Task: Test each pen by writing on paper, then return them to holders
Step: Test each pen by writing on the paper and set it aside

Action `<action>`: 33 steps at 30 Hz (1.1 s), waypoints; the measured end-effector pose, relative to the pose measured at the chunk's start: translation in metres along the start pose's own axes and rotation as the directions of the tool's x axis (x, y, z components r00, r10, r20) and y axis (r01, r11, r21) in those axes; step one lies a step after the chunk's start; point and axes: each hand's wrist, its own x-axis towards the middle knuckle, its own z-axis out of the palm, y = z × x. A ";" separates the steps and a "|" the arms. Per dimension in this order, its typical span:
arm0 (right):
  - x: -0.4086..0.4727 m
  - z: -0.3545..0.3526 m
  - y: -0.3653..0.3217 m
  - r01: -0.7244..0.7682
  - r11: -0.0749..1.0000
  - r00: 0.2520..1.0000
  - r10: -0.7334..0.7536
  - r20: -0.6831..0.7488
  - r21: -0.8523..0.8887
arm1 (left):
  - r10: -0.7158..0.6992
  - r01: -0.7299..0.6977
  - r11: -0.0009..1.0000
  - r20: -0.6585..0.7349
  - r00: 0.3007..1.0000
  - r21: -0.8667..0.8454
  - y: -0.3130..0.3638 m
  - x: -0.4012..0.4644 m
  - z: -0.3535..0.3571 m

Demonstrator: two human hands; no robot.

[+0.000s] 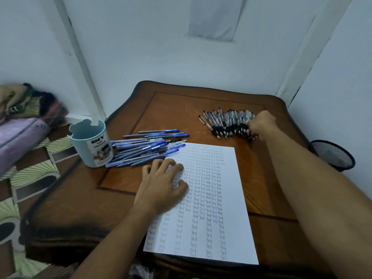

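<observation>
The black-grip pens (228, 124) lie in a row at the far right of the wooden table (124, 178). The right hand (261, 123) reaches out on a straight arm to the row's right end, fingers curled down onto the pens; whether it pinches one I cannot tell. The left hand (163, 182) rests spread, fingers relaxed, on the paper (227, 228) filled with "Test". Blue pens (149, 148) are heaped beside the pale holder (91, 143). A mesh bin (332, 155) stands right of the table.

wooden table (124, 184) | holder (91, 142) | blue pens (147, 148) | black pens (228, 123) | paper (237, 218)
</observation>
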 end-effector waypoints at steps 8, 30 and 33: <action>-0.001 0.009 -0.002 0.058 0.977 0.997 -0.065 -0.031 -0.203 | -0.006 0.006 1.000 0.002 1.000 -0.002 -0.002 0.000 0.002; -0.117 0.062 0.031 0.623 0.744 0.780 -0.567 0.264 -0.244 | 0.088 -0.093 0.995 0.124 0.988 0.039 -0.030 -0.014 -0.012; -0.117 0.062 0.022 0.623 0.727 0.782 -0.569 0.253 -0.290 | 0.126 -0.132 0.991 0.133 0.983 0.033 -0.049 -0.020 -0.016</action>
